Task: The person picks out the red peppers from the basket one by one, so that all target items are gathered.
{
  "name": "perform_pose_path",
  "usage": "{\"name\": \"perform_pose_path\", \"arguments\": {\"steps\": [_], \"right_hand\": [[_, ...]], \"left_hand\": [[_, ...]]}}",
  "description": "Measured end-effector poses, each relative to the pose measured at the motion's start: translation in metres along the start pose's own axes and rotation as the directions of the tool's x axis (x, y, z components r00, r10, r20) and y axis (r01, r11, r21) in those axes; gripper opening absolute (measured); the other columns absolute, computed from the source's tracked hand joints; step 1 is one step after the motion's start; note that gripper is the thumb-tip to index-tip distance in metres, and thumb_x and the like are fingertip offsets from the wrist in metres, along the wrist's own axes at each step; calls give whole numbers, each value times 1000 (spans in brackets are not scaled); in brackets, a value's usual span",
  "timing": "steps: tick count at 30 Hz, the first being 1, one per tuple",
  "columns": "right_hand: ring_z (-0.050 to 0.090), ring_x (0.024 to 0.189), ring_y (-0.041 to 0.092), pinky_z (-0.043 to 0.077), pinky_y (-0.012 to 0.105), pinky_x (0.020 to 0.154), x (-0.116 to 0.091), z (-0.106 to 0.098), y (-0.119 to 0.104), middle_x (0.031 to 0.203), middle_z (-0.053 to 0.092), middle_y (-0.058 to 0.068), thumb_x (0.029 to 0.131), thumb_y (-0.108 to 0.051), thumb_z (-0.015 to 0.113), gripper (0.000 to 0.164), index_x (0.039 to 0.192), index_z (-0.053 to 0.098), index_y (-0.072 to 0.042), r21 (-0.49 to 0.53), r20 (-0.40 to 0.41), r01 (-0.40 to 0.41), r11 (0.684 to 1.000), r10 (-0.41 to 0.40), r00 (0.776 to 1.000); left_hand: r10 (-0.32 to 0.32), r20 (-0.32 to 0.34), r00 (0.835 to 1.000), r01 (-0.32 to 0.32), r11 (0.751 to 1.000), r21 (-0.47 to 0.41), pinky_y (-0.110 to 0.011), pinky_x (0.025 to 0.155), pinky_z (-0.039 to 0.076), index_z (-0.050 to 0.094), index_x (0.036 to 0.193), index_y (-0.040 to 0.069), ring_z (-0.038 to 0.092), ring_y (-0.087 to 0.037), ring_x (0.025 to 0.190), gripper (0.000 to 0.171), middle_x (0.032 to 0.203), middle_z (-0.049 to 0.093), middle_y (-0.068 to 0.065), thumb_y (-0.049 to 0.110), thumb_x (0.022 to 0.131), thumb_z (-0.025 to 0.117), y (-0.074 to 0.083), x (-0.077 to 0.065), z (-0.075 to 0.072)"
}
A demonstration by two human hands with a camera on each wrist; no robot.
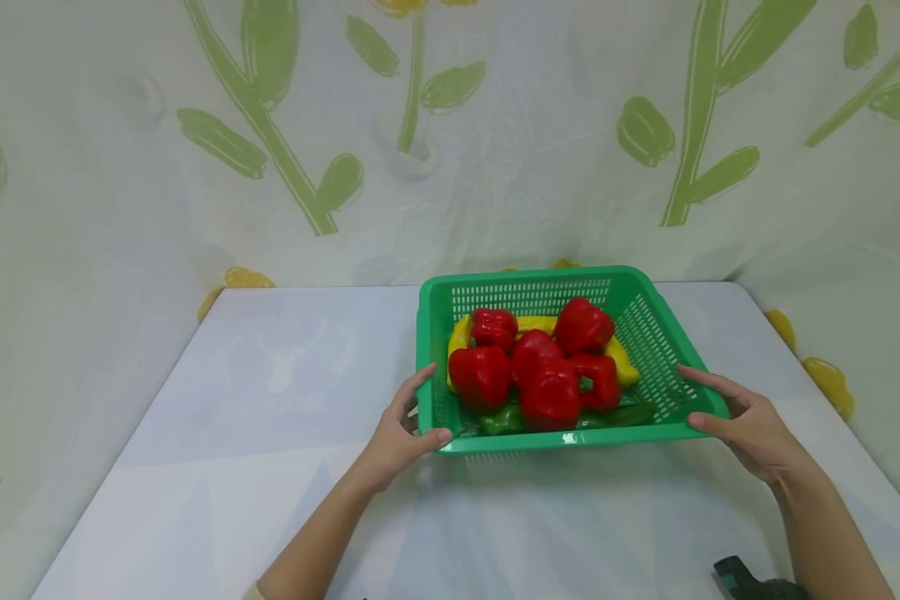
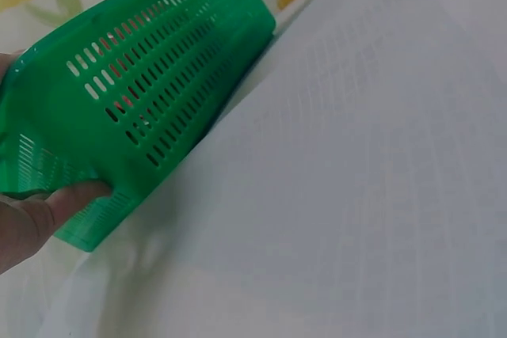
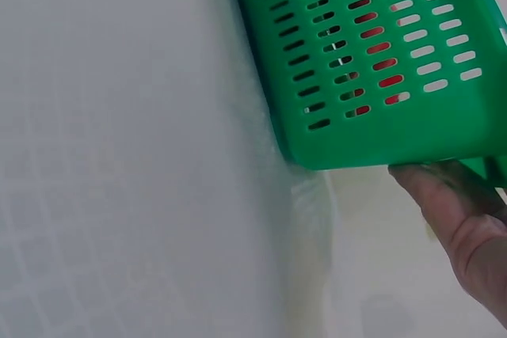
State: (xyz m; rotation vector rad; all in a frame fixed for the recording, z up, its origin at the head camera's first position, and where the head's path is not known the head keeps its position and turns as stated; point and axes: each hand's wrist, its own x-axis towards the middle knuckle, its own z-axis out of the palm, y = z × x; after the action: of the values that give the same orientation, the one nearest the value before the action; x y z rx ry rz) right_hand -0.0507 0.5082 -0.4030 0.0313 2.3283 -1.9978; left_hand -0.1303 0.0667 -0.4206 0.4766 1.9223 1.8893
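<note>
A green plastic basket (image 1: pixel 525 444) with slotted walls is at the far middle of the white table. Several shiny red bell peppers (image 1: pixel 482 379) are heaped inside it. Around them show yellow, banana-like pieces (image 1: pixel 624 363), partly covered, and a green pepper (image 1: pixel 501 420) low at the front. My left hand (image 1: pixel 392 442) grips the basket's left end, its thumb by the front corner. At the opposite end my right hand (image 1: pixel 753 429) holds the right rim between thumb and fingers. Both wrist views show the basket's outer wall; whether its base touches the table is unclear.
The white table (image 1: pixel 232 433) extends to both sides and in front of the basket. A pale curtain (image 1: pixel 532 167) with green leaf prints hangs behind it and along the sides. A dark object (image 1: pixel 757 581) lies near the right forearm at the bottom edge.
</note>
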Motion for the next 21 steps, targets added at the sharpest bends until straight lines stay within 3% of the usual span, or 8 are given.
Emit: {"name": "perform_pose_path", "arguments": {"steps": [14, 21], "right_hand": [[49, 102, 3, 50, 16, 81, -1, 1, -3, 130, 36, -11, 90, -1, 59, 55, 141, 46, -19, 22, -26, 20, 1000, -19, 999], [48, 104, 3, 50, 15, 81, 0, 3, 1, 131, 39, -12, 89, 0, 60, 55, 139, 48, -19, 31, -44, 41, 999, -39, 998]], "left_hand": [[42, 1, 999, -42, 997, -62, -33, 90, 51, 19, 151, 19, 37, -42, 131, 87, 152, 26, -18, 11, 82, 71, 1, 1, 5], [59, -19, 998, -60, 997, -48, -30, 87, 53, 21, 151, 20, 36, -39, 132, 85, 151, 30, -15, 7, 83, 70, 3, -2, 6]]}}
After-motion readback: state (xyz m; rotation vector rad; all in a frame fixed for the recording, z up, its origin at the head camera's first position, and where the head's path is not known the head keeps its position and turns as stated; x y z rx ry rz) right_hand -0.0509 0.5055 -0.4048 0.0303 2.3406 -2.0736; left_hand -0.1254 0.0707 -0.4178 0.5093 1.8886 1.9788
